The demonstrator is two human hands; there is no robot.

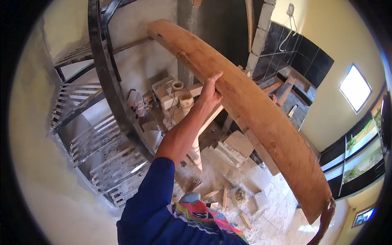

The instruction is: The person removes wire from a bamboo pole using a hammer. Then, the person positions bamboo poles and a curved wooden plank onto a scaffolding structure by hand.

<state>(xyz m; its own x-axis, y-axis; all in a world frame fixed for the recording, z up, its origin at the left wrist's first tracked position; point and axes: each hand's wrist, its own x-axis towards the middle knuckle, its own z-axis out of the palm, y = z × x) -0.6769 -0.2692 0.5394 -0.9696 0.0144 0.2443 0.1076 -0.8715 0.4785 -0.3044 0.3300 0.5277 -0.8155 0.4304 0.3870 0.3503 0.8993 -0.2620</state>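
A long, wide reddish-brown wooden plank (pixel 249 96) stretches diagonally across the head view, from the upper middle to the lower right. Its edge is gripped by my left hand (pixel 211 89) about a third of the way from the far end, with a finger laid along the broad face. Down at the near end, my right hand (pixel 329 205) holds the plank's corner; most of its fingers are hidden or dark. The plank is lifted above the floor and looks curved in this wide lens.
Left stands a metal spiral staircase (pixel 107 81) with slatted treads. Below are stacked tiles (pixel 232 149), wood scraps (pixel 246 221), rubble and clay-coloured pots (pixel 186 101) on a dusty tiled floor (pixel 269 200). A counter (pixel 296 107) with boards and black wall tiles lies right, near windows.
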